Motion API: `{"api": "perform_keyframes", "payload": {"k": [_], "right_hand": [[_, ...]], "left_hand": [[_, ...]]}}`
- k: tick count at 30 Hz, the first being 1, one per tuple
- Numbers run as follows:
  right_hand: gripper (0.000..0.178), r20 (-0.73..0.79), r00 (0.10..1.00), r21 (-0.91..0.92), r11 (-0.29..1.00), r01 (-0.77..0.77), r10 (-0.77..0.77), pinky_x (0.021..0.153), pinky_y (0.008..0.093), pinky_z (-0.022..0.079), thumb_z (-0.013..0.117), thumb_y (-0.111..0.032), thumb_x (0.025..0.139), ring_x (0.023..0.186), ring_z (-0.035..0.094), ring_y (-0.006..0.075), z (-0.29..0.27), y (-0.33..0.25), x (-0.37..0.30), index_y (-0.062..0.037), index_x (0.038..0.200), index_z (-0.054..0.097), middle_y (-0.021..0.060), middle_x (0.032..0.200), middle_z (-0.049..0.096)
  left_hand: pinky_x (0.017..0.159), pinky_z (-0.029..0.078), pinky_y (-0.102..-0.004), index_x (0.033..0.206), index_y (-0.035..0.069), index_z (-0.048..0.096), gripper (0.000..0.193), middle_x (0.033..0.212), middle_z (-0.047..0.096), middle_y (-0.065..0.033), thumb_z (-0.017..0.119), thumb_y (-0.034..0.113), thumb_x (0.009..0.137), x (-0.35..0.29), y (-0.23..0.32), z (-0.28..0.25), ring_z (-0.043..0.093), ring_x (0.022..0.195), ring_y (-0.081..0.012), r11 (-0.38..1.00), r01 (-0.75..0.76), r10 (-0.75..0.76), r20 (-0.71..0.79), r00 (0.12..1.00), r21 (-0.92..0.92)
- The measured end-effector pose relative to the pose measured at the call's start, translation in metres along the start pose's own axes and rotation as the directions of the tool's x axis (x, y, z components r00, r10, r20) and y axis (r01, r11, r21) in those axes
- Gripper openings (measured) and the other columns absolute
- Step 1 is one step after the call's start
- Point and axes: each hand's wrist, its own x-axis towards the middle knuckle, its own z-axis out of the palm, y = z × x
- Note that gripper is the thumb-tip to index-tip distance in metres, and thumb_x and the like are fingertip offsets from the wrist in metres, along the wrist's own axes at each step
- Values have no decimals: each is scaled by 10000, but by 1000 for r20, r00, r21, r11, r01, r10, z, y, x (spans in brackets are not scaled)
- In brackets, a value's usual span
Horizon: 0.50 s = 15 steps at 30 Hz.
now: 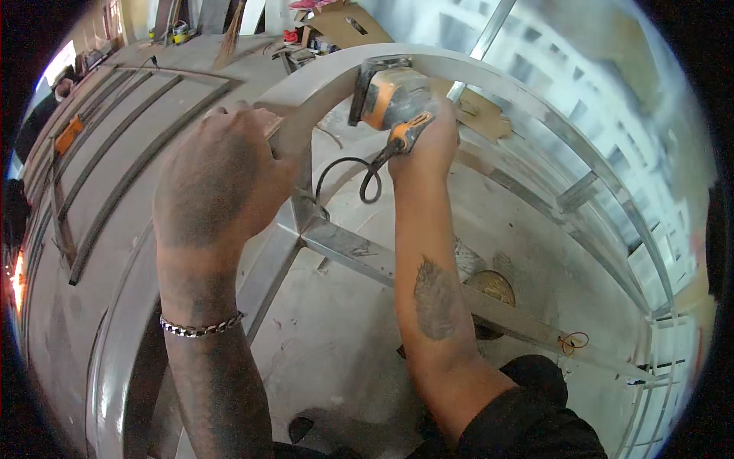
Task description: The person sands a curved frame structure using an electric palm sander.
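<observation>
As a large grey metal frame [348, 249] is standing before me, its curved rail [325, 79] is arching across the top. Beyond it, a brown cardboard box [348, 24] is lying, its contents unclear. An orange-and-grey power sander [391, 96] is resting against the rail, its long axis slanting from the handle [414, 131] near me to the pad [357, 96], pointing up-left and away. My right hand [434, 138] is wrapping the handle; my left hand [222, 176] is curling its fingers by the rail, their hold hidden. A black cord [377, 163] is looping below.

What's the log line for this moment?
left hand: at curved metal beam, grip unclear | right hand: holding orange-grey corded sander at same beam
</observation>
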Motion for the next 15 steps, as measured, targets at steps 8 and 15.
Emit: {"api": "perform_keyframes", "payload": {"k": [8, 15], "right_hand": [[557, -147, 985, 99, 990, 105, -90, 830, 459, 593, 730, -208, 937, 1045, 682, 320, 4, -6, 33, -28, 1360, 415, 181, 1230, 612], [523, -26, 997, 97, 992, 76, -74, 859, 450, 594, 734, -186, 926, 1051, 680, 316, 0, 5, 17, -3, 1341, 474, 176, 1221, 631]], "left_hand": [[828, 604, -479, 963, 10, 775, 320, 915, 746, -251, 667, 303, 894, 4, 0, 3, 759, 895, -368, 998, 35, -35, 7, 999, -45], [857, 591, -494, 945, -47, 745, 388, 920, 731, -291, 669, 329, 888, 5, 1, 1, 752, 926, -383, 993, 101, -96, 73, 993, -64]]}}
